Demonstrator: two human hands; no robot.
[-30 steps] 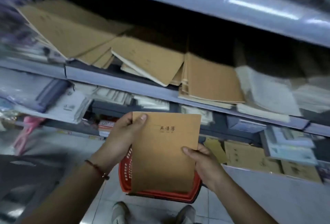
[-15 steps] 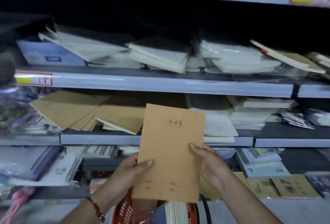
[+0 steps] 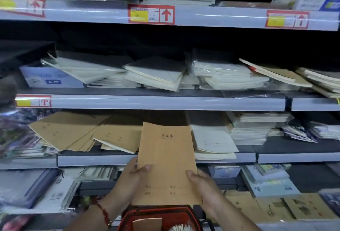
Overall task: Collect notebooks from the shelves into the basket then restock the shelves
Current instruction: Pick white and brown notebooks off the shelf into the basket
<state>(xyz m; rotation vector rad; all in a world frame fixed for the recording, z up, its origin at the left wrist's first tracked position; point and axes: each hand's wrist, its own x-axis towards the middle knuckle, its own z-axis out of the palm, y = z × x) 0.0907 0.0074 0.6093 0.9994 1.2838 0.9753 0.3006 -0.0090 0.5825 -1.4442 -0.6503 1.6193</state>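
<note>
Left hand (image 3: pixel 131 177), right hand (image 3: pixel 202 184) grip brown notebook (image 3: pixel 166 162).

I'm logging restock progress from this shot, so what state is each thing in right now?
brown notebook: held upright in front of the shelf, cover facing the camera.
left hand: grips the notebook's left edge.
right hand: grips its right edge.
red basket: below the hands, notebooks inside.
brown notebook pile: fanned out, askew on the shelf.
white notebook stack: lying flat, partly hidden by the held notebook.
</note>
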